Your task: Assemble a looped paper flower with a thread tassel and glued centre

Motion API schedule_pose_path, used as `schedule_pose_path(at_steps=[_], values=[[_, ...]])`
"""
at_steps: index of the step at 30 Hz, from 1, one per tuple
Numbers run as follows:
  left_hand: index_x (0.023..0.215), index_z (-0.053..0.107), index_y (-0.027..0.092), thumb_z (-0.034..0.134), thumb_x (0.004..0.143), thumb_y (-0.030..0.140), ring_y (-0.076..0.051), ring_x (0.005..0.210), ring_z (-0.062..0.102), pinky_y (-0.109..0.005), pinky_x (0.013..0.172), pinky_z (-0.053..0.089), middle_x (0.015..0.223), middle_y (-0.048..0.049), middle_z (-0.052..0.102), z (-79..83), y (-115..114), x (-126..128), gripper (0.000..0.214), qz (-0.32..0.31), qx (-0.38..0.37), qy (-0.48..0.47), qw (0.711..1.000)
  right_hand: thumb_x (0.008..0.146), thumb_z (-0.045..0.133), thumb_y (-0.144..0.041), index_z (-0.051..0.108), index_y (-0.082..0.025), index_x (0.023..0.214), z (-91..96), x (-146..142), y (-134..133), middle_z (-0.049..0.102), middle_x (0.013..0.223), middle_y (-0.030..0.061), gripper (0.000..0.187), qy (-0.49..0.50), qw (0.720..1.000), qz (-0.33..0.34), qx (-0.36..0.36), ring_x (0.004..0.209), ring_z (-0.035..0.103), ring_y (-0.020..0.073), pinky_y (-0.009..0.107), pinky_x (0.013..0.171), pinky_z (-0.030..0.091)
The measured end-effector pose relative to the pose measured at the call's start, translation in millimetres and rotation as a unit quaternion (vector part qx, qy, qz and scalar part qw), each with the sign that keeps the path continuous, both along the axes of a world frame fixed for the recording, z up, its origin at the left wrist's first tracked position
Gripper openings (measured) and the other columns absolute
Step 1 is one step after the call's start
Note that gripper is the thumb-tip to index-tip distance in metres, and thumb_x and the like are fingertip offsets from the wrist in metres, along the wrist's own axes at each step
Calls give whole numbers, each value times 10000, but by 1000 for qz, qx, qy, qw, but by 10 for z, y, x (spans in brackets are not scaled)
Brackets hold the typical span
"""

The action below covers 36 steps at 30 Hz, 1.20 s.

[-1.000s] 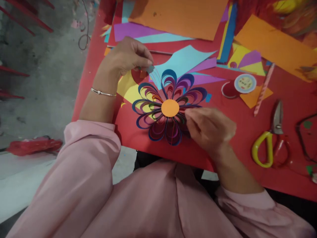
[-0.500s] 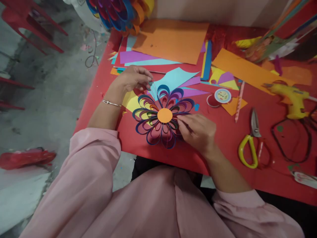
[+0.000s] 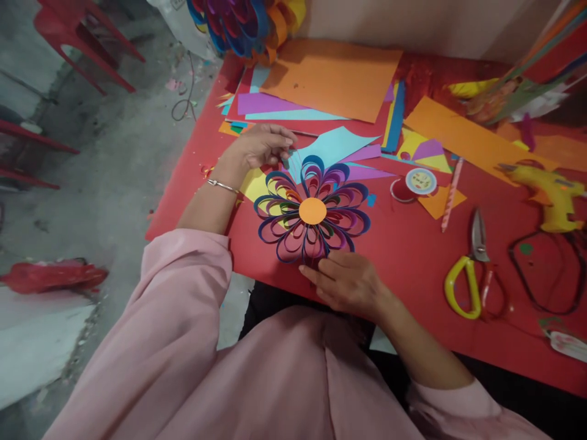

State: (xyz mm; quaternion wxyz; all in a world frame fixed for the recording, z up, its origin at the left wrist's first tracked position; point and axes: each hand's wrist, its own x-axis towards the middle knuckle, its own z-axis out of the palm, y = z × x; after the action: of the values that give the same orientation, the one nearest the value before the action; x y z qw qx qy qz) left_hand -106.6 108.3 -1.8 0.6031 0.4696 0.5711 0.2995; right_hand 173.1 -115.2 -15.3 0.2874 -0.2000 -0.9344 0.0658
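Note:
A paper flower (image 3: 312, 211) of looped blue, purple and red strips, with an orange disc at its centre, hangs over the table's front part. At its upper left, my left hand (image 3: 266, 146) is closed in a pinch on a thin thread (image 3: 297, 156) that runs toward the petals. Below the lower petals is my right hand (image 3: 346, 281), its fingers bent together close to a fine line that hangs down there. What those fingers hold, if anything, is too small to make out.
On the red table (image 3: 403, 281) lie yellow-handled scissors (image 3: 470, 269), a yellow glue gun (image 3: 548, 189), a thread spool (image 3: 420, 181) and a pink striped stick (image 3: 452, 195). Orange sheets (image 3: 334, 73) and paper scraps fill the back. A second looped paper piece (image 3: 238, 24) stands behind.
My right hand has moved from the flower's right side down to beneath its lower petals. My left hand keeps its pinch. The whole view has shifted slightly.

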Motion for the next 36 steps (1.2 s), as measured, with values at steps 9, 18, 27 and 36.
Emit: schedule_pose_path(at_steps=[9, 18, 27, 36], values=[[827, 705, 200, 819, 705, 152, -91, 582, 562, -268, 536, 366, 686, 3, 671, 26, -3, -12, 173, 44, 27, -31, 998, 955, 705, -116, 706, -186, 911, -45, -53, -26, 564, 652, -59, 83, 35, 998, -34, 46, 626, 449, 109, 298, 567, 325], [865, 697, 140, 782, 777, 138, -108, 578, 638, -202, 457, 321, 625, 5, 652, 210, -56, 45, 122, 28, 42, -106, 993, 925, 678, -98, 690, -179, 1016, -125, -51, -43, 603, 664, -39, 122, 55, 998, -21, 10, 606, 486, 126, 300, 534, 346], [870, 720, 157, 797, 821, 151, -49, 461, 472, -210, 433, 217, 577, 44, 586, 451, -209, 154, 92, -39, 82, -95, 991, 942, 605, -115, 734, -222, 1186, 300, -115, 364, 692, 817, 20, 296, 179, 951, -215, -134, 694, 619, 150, 277, 654, 504], [860, 777, 153, 943, 700, 378, -63, 405, 498, -205, 393, 328, 593, 14, 620, 709, -739, 235, 322, -158, 138, -112, 971, 965, 624, -313, 791, -219, 1138, 177, -430, 1158, 813, 1015, 27, 258, 162, 911, -167, -341, 835, 717, 196, 320, 782, 550]])
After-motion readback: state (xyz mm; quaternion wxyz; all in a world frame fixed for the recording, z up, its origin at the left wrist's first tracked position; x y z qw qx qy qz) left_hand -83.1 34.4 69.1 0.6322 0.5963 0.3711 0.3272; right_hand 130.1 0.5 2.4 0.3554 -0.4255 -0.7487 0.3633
